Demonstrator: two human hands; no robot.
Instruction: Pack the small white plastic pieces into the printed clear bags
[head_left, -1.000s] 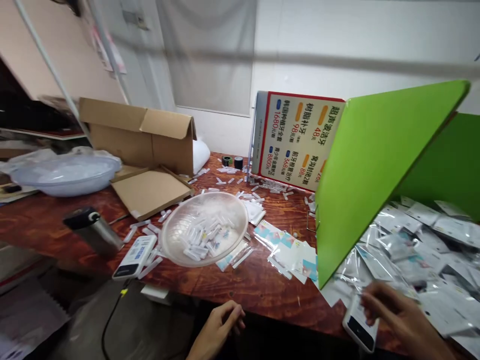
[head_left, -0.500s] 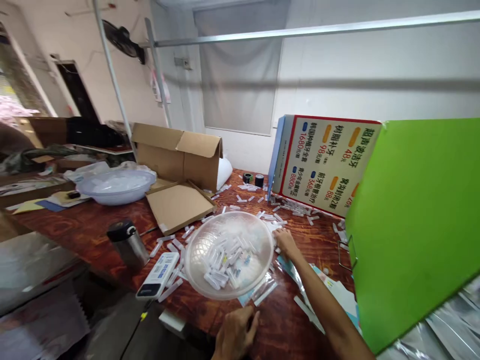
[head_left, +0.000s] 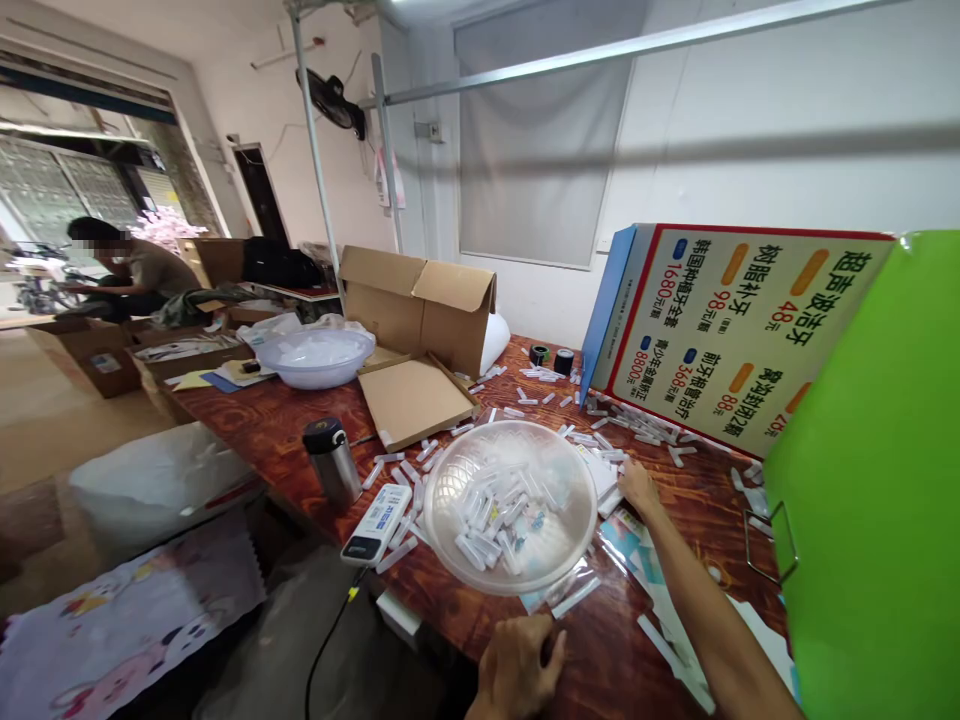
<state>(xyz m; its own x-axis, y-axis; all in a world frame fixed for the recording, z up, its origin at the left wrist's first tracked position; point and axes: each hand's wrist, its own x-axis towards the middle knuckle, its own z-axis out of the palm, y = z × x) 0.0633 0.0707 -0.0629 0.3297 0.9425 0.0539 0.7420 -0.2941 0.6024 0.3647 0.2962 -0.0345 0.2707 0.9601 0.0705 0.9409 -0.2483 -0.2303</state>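
My right hand (head_left: 637, 489) reaches past the bowl, its fingers curled at a small white stack of papers or cards (head_left: 602, 474); what its fingertips pinch is hidden. Near the front edge of the table, my left hand (head_left: 519, 664) is closed, thumb against the curled fingers, and I cannot see inside it. Between and beyond them stands a translucent plastic bowl (head_left: 439, 520) holding several small white tube-like pieces (head_left: 491, 515). Clear plastic packets (head_left: 576, 592) lie just below the bowl. Blue-and-white printed sheets (head_left: 637, 550) lie beneath my right forearm.
A steel tumbler (head_left: 334, 470) and a white power bank with a cable (head_left: 377, 525) stand left. Behind are an opened cardboard box (head_left: 416, 300), a second bowl (head_left: 315, 365) and tape rolls (head_left: 562, 361). A green panel (head_left: 877, 450) borders the right. A person (head_left: 142, 265) sits far left.
The view has turned left, so everything sits farther right and the seated person shows. My right hand remains by the white stack; my left hand stays closed near the table edge.
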